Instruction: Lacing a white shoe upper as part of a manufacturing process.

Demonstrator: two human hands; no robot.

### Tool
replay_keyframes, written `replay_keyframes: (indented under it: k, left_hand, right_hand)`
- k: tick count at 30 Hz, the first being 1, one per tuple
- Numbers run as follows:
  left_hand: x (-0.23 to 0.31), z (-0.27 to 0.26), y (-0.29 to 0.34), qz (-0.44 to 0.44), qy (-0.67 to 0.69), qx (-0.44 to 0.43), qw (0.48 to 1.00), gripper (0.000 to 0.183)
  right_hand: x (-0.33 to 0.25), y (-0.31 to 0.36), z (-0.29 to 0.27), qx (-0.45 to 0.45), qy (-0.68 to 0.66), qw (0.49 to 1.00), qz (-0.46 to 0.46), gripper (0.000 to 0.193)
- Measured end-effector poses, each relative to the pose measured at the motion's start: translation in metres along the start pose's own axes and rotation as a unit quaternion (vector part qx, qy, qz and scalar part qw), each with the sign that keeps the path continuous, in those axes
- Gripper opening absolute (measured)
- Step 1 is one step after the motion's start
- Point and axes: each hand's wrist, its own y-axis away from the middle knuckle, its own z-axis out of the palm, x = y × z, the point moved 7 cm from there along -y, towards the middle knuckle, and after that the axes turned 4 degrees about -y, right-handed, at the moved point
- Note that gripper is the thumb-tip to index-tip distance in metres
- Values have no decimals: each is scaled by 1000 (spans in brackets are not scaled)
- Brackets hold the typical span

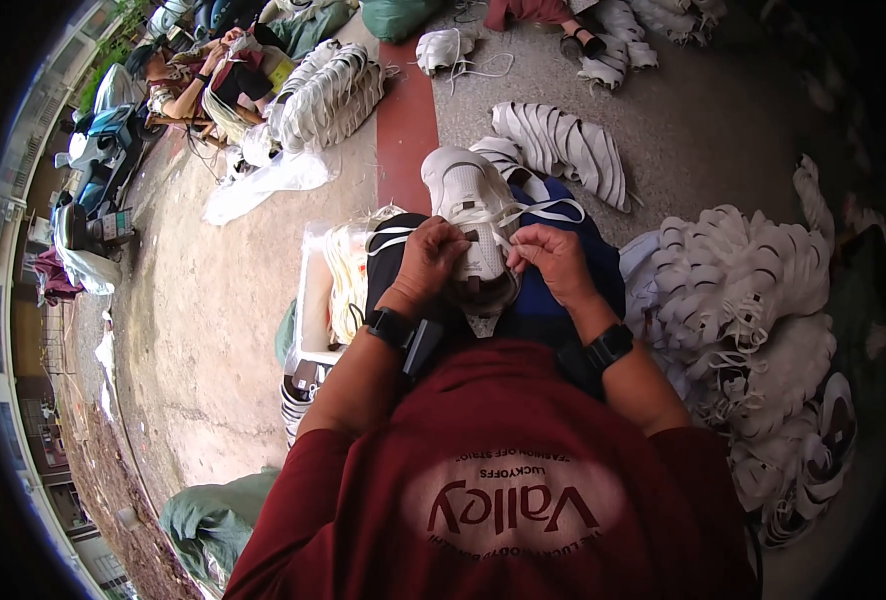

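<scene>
A white shoe upper (458, 178) rests on my lap, its rounded toe pointing away from me and its tongue toward my body. White shoelace (551, 208) runs across its eyelets and loops out to both sides. My left hand (427, 262) is closed at the left eyelet edge, pinching the lace, whose loop sticks out over my dark left trouser leg. On the opposite side my right hand (555, 262) pinches the lace between thumb and fingers, close against the upper. The fingertips partly hide the lace ends.
A white box (313, 300) holding bundled laces stands by my left leg. Heaped white shoe uppers (743, 290) lie at my right, and a nested row of uppers (563, 150) lies ahead. A seated person (213, 80) works at far left near parked scooters (103, 150).
</scene>
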Motion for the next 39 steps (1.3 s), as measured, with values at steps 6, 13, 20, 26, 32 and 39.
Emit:
replay_keyframes:
  k: [6,13,20,26,32,39]
  left_hand:
    - [25,-2,-3,26,-247,-74,966,5]
    - [25,5,8,23,-320,16,947,5]
    - [23,11,0,-2,-347,35,937,5]
    - [-14,0,-3,-92,-114,18,989,8]
    - [-26,11,6,-188,205,-34,960,3]
    - [-33,13,9,-182,227,-4,957,3]
  right_hand:
    - [2,1,-4,-9,0,1000,7,10]
    - [-3,1,2,-5,24,1000,-11,11]
    - [-1,0,0,-18,76,997,-12,10]
    - [1,0,-1,-12,66,998,-8,10]
    - [1,-1,1,-28,37,999,-3,9]
    - [-7,-29,24,19,228,972,-52,4]
